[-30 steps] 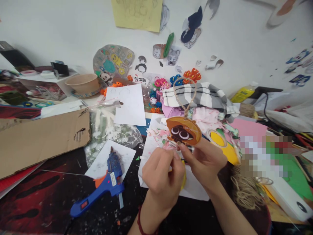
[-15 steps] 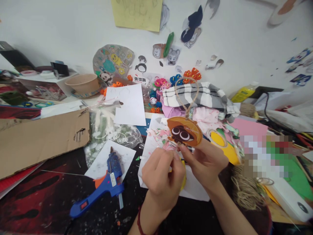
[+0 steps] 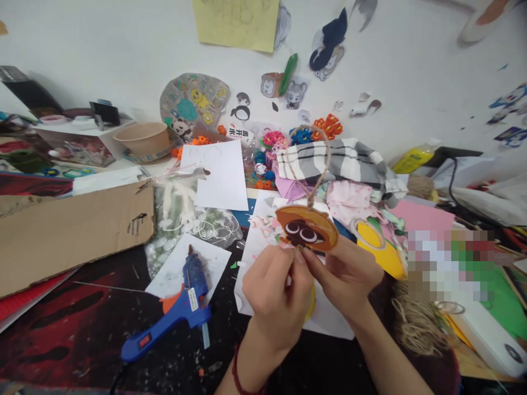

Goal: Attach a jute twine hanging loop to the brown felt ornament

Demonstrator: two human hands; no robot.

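An orange-brown cartoon charm (image 3: 315, 226) with big white eyes has a loop of twine (image 3: 327, 159) standing up from its top. My right hand (image 3: 349, 274) holds the charm, its thumb and fingers closed at the lower edge. Just left of it, my left hand (image 3: 278, 291) is pinched, its fingertips meeting my right thumb below the charm's eyes; what it pinches is too small to make out. Under both hands lies white paper (image 3: 329, 315), with pink and green scraps (image 3: 263, 225) on its upper part.
A blue glue gun (image 3: 164, 323) rests partly on white paper at the left, near a cardboard sheet (image 3: 78, 236). On the right are a yellow tape roll (image 3: 370, 236), a bundle of twine (image 3: 418, 323) and a white device (image 3: 486, 329). Checked cloth (image 3: 341, 159) lies behind.
The charm has tilted and sits slightly lower, its loop leaning differently. My left fingertips have come up against my right thumb at its lower edge. The view has shifted slightly.
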